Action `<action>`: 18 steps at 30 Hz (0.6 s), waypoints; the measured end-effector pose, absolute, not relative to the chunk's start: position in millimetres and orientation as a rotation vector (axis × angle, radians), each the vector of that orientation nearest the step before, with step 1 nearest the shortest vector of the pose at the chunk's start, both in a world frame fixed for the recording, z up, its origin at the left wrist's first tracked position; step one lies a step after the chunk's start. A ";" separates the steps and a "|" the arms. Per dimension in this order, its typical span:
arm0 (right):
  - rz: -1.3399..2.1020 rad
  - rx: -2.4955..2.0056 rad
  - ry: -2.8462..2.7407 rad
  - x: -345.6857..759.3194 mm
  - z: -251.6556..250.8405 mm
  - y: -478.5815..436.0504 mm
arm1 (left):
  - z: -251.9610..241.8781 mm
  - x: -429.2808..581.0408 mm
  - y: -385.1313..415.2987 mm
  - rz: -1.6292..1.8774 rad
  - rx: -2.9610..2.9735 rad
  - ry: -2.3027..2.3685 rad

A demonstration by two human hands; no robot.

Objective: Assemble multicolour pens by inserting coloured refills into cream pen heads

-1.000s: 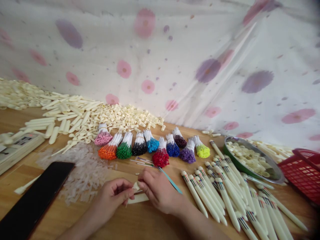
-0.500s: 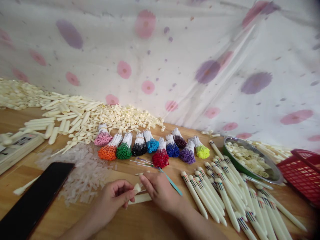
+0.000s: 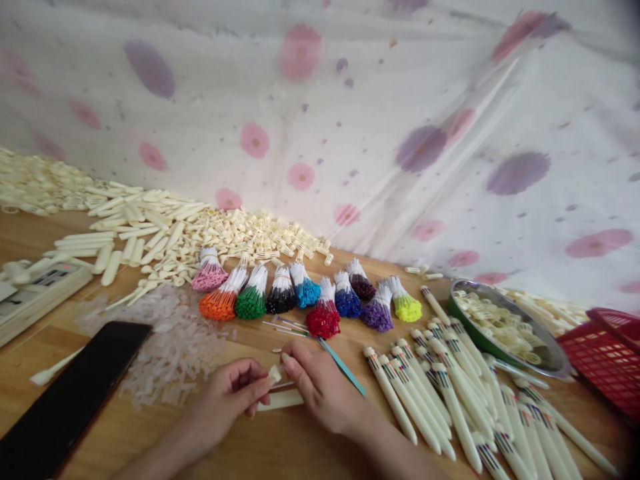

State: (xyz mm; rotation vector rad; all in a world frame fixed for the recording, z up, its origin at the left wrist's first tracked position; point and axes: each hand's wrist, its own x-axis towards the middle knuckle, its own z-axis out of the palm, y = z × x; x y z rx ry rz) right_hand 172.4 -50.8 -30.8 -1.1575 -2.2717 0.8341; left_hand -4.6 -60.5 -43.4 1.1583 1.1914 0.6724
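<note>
My left hand (image 3: 243,390) pinches a small cream plastic pen part (image 3: 275,374) between thumb and fingertips. Close against it, my right hand (image 3: 323,387) has its fingers curled in; whatever they grip is hidden behind the hand. A thin pale rod shows between the two hands. Below them is a cream pen barrel (image 3: 281,400), its right end covered by my right hand. Just beyond my right hand are teal tweezers (image 3: 343,367) and a few loose refills (image 3: 285,327). Bundles of coloured refills, such as the red bundle (image 3: 323,313), stand in a row behind.
Multicolour pens (image 3: 435,393) lie heaped to the right, by a metal bowl (image 3: 563,370) of cream parts and a red basket (image 3: 607,360). Clear plastic pieces (image 3: 165,360) and a black phone (image 3: 75,400) are at left. Cream parts (image 3: 250,233) pile along the curtain (image 3: 200,100).
The whole view has shifted slightly. My hands stay together at the small cream part, with my right fingers moved only a little.
</note>
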 end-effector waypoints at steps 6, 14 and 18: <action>0.873 -1.253 -2.271 167.9 -35.2 -50.0 | -44.7 -4.9 -60.9 0.650 1.138 1.175; 0.680 -1.105 -2.424 170.6 -31.5 -50.5 | -49.5 -5.9 -62.3 0.636 1.150 1.146; 0.779 -1.229 -2.326 164.2 -36.6 -52.1 | -48.8 -6.1 -63.5 0.667 1.327 1.208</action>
